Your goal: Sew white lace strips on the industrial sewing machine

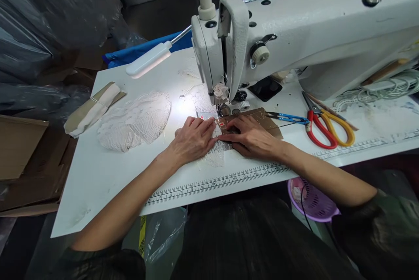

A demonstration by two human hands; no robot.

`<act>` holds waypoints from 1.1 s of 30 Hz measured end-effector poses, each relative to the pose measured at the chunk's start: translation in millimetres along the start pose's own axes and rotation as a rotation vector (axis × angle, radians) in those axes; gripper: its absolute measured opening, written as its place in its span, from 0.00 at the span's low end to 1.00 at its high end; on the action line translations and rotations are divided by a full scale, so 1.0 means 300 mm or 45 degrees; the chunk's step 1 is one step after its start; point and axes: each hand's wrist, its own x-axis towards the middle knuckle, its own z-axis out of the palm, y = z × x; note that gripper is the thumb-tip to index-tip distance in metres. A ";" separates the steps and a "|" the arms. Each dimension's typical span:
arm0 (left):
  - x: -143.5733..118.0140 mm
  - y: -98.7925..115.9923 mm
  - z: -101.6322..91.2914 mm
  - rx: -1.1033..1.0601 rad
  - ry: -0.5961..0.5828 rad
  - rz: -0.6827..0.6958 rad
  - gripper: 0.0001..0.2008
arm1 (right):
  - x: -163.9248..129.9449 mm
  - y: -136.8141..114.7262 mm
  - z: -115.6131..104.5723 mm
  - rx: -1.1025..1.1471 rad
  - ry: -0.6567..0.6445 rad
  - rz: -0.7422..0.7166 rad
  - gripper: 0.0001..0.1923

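White lace (215,158) partly under flattened left hand (194,139); right hand (253,137) beside it, grip unclear.

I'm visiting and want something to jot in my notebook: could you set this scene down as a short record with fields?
Machine: white sewing machine on a white table
Left hand: palm down on white lace, near the needle
Right hand: beside the left, over a brown sheet; exact grip unclear
Tools: scissors with one red and one yellow handle, right of the right hand
Lamp: white, left of the machine
Spare cloth: lace pile, left of the left hand
Below table: purple basket
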 end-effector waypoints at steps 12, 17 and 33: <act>0.067 -0.046 0.014 -0.011 -0.023 -0.094 0.16 | 0.026 0.021 0.012 0.075 0.079 0.060 0.19; 0.053 -0.045 0.018 -0.010 0.025 -0.111 0.16 | 0.020 0.021 0.018 0.095 0.118 0.071 0.19; 0.043 -0.021 0.040 -0.217 0.132 -0.210 0.16 | 0.017 0.020 0.020 0.099 0.151 0.064 0.20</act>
